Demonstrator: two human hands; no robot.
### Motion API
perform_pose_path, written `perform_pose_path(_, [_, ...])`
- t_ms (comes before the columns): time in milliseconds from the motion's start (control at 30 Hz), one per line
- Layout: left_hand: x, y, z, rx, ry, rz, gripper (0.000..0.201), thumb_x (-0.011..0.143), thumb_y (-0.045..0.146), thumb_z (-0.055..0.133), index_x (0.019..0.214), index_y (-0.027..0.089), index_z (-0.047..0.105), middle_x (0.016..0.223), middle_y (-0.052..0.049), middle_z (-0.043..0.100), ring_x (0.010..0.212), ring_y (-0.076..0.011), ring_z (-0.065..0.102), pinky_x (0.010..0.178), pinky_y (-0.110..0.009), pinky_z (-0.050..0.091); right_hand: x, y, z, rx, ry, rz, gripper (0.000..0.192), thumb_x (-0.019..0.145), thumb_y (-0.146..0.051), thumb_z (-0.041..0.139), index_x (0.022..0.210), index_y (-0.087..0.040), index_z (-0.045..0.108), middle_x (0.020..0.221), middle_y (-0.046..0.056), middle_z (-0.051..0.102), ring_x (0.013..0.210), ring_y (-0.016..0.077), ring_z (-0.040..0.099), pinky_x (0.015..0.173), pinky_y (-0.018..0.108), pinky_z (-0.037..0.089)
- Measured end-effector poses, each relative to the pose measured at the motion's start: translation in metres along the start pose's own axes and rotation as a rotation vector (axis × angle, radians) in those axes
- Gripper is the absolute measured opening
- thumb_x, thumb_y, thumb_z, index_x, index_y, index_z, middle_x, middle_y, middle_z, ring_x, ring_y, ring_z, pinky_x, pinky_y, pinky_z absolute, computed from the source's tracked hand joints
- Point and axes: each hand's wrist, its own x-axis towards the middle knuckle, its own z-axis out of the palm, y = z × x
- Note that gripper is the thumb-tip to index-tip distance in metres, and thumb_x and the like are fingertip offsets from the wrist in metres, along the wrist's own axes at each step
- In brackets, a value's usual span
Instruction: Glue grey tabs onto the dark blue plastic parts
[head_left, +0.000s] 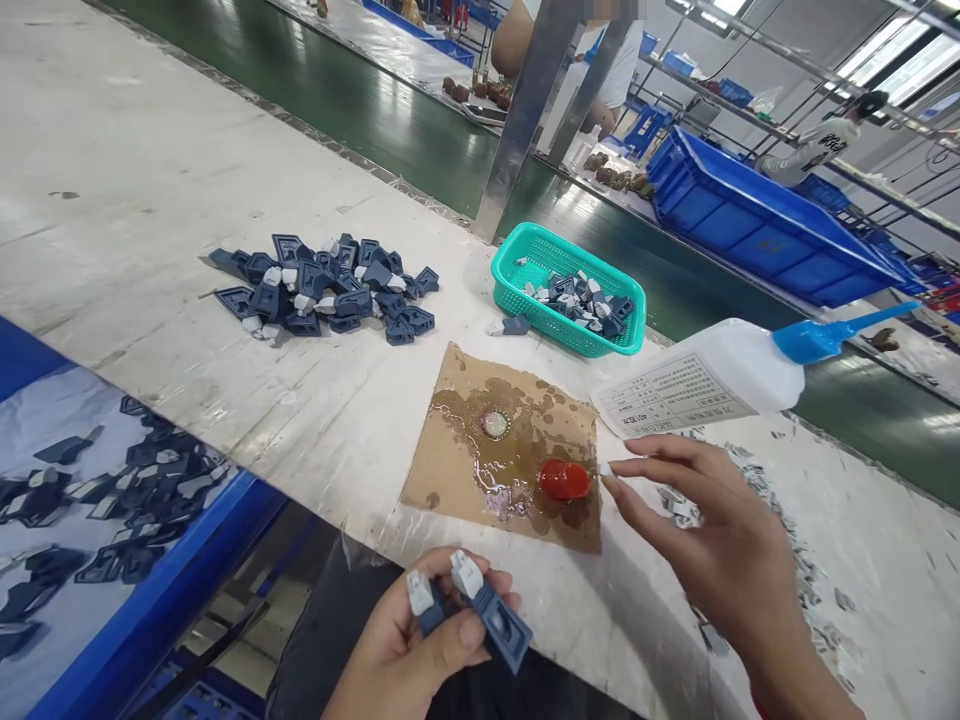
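My left hand [416, 655], low in the centre, is closed around two dark blue plastic parts [504, 628] with white ends pointing up. To the right, my right hand [724, 540] pinches a small white piece [605, 469] between thumb and fingertip. That piece is beside a glossy red cap-like object [564, 479] on a cardboard sheet [442, 470] wet with clear liquid. A small round whitish item [495, 425] lies on the same sheet. Behind my right hand is a white squeeze bottle [697, 375] with a blue nozzle, tilted to the right.
Beyond the cardboard are a heap of blue-and-white parts [322, 290] and a green basket [568, 342] holding more. Grey-white bits [795, 560] lie scattered at right. A blue bin [187, 560] of parts stands at lower left. Past a metal post [517, 120], people work across a green conveyor [315, 75].
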Motion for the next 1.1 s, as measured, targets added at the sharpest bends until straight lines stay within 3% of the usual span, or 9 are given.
perform_pose_path(200, [0.006, -0.012, 0.000, 0.140, -0.028, 0.172, 0.022, 0.057, 0.028, 0.081, 0.076, 0.021, 0.072, 0.076, -0.002, 0.076, 0.074, -0.0163, 0.068, 0.068, -0.021, 0.053, -0.022, -0.027, -0.002, 0.211, -0.041, -0.002, 0.010, 0.075, -0.022, 0.064, 0.084, -0.026, 0.063, 0.094, 0.004, 0.059, 0.087, 0.0178, 0.058, 0.072, 0.029, 0.049])
perform_pose_path(367, [0.006, -0.012, 0.000, 0.290, 0.026, 0.302, 0.016, 0.063, 0.028, 0.077, 0.076, 0.021, 0.072, 0.078, -0.001, 0.076, 0.075, -0.0146, 0.066, 0.071, -0.017, 0.049, -0.035, -0.049, 0.006, 0.379, -0.105, 0.019, 0.007, 0.072, -0.022, 0.065, 0.079, -0.025, 0.065, 0.087, 0.006, 0.060, 0.082, 0.0183, 0.061, 0.067, 0.028, 0.053])
perform_pose_path(700, [0.000, -0.011, 0.002, 0.346, 0.065, 0.433, 0.009, 0.063, 0.024, 0.075, 0.072, 0.026, 0.073, 0.076, 0.002, 0.076, 0.076, -0.0147, 0.067, 0.070, -0.014, 0.048, -0.042, -0.055, 0.017, 0.428, -0.201, -0.012, 0.009, 0.070, -0.019, 0.067, 0.077, -0.023, 0.066, 0.084, 0.005, 0.063, 0.081, 0.0164, 0.063, 0.069, 0.026, 0.055])
perform_pose_path(933, [-0.004, -0.013, 0.000, 0.458, 0.067, 0.558, 0.006, 0.065, 0.032, 0.074, 0.070, 0.029, 0.074, 0.075, -0.001, 0.077, 0.078, -0.0208, 0.069, 0.073, -0.022, 0.050, -0.042, -0.058, 0.010, 0.542, -0.242, -0.088, 0.019, 0.071, -0.009, 0.065, 0.082, -0.025, 0.067, 0.085, 0.004, 0.068, 0.080, 0.0169, 0.064, 0.067, 0.026, 0.056])
perform_pose_path(1000, [-0.003, -0.015, -0.001, 0.446, 0.054, 0.594, 0.008, 0.064, 0.036, 0.074, 0.068, 0.029, 0.075, 0.075, -0.002, 0.076, 0.078, -0.0214, 0.068, 0.074, -0.023, 0.049, -0.046, -0.060, 0.013, 0.610, -0.257, -0.013, 0.017, 0.071, -0.010, 0.066, 0.079, -0.025, 0.067, 0.085, 0.003, 0.068, 0.080, 0.0167, 0.065, 0.067, 0.025, 0.056])
perform_pose_path(1100, [0.002, -0.020, -0.002, 0.229, -0.058, 0.492, 0.010, 0.060, 0.036, 0.077, 0.065, 0.030, 0.073, 0.072, 0.000, 0.075, 0.079, -0.0207, 0.068, 0.075, -0.026, 0.050, -0.058, -0.065, 0.021, 0.800, -0.257, 0.286, 0.020, 0.072, -0.024, 0.070, 0.090, -0.027, 0.065, 0.086, 0.003, 0.069, 0.076, 0.0167, 0.067, 0.065, 0.023, 0.057])
